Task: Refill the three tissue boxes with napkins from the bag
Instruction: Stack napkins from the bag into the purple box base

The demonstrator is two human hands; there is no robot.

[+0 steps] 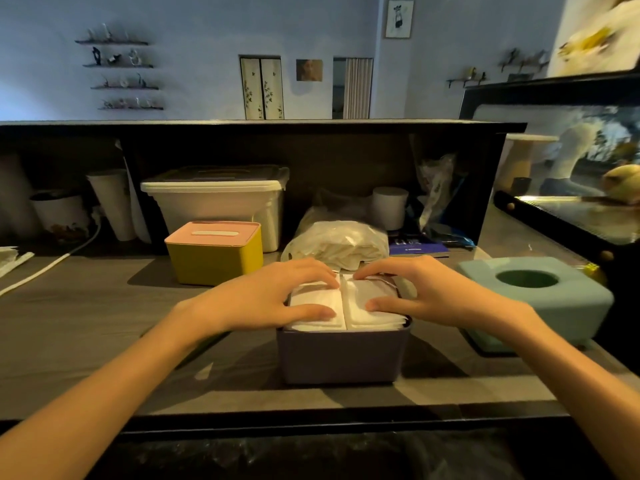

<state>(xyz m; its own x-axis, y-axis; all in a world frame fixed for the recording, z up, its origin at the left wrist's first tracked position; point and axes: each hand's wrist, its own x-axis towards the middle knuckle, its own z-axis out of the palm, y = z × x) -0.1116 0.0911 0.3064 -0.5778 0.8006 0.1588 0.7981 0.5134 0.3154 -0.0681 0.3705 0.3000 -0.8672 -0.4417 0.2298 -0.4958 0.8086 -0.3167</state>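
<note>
I press both stacks of napkins (343,308) down into the purple tissue box (341,355) so the lid can fit over them. My left hand (273,294) and right hand (420,289) lie spread, each grip flat on its own stack, thumbs at the near edge. The bag (337,242) sits just behind, within reach. The yellow box (214,259), lid on, waits left; the teal box (540,299) right on the bench (86,306).

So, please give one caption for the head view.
Both hands press napkins into the purple box.
</note>
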